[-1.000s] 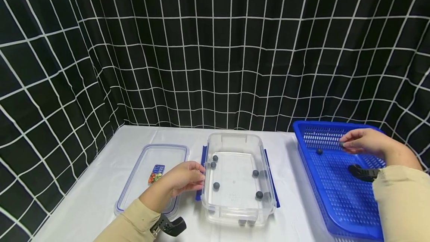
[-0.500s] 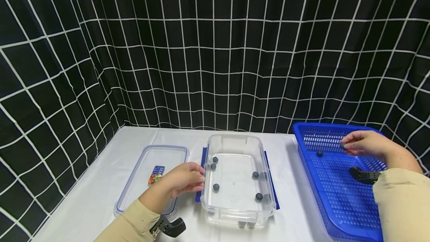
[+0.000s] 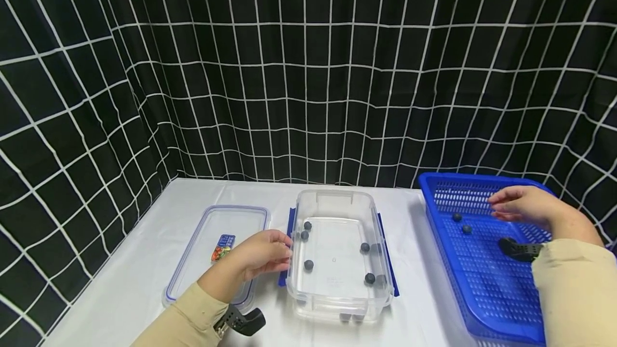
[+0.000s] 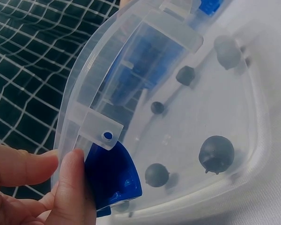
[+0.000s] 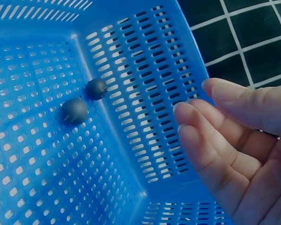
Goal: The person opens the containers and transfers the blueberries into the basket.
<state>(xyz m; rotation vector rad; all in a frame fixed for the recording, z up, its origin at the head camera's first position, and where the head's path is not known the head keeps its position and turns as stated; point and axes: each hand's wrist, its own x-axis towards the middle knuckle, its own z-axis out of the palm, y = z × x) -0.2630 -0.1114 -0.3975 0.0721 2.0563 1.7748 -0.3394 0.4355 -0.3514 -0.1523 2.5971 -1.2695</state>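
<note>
My left hand (image 3: pixel 264 255) pinches the left rim of a clear plastic food container (image 3: pixel 336 307) between thumb and fingers, beside its blue side latch (image 4: pixel 113 176). Several blueberries (image 3: pixel 308 265), dark and round with small crowns, lie spread over the container's floor. My right hand (image 3: pixel 527 206) is held over the far end of a blue plastic basket (image 3: pixel 445 261), its thumb and fingers apart with nothing between them. Two blueberries lie close together on the basket floor; the right wrist view shows the larger-looking blueberry (image 5: pixel 75 111) and the other blueberry (image 5: pixel 97 89) by the slotted wall.
A clear lid (image 3: pixel 202 245) with a blue seal and a printed label lies left of the container, partly behind my left forearm. The white-covered table (image 3: pixel 130 277) ends at a black curtain (image 3: pixel 332 79) with a white grid.
The blueberry in my right fingers has been let go and now lies in the basket near the other one. The right fingers have parted; the left hand keeps its place on the container.
</note>
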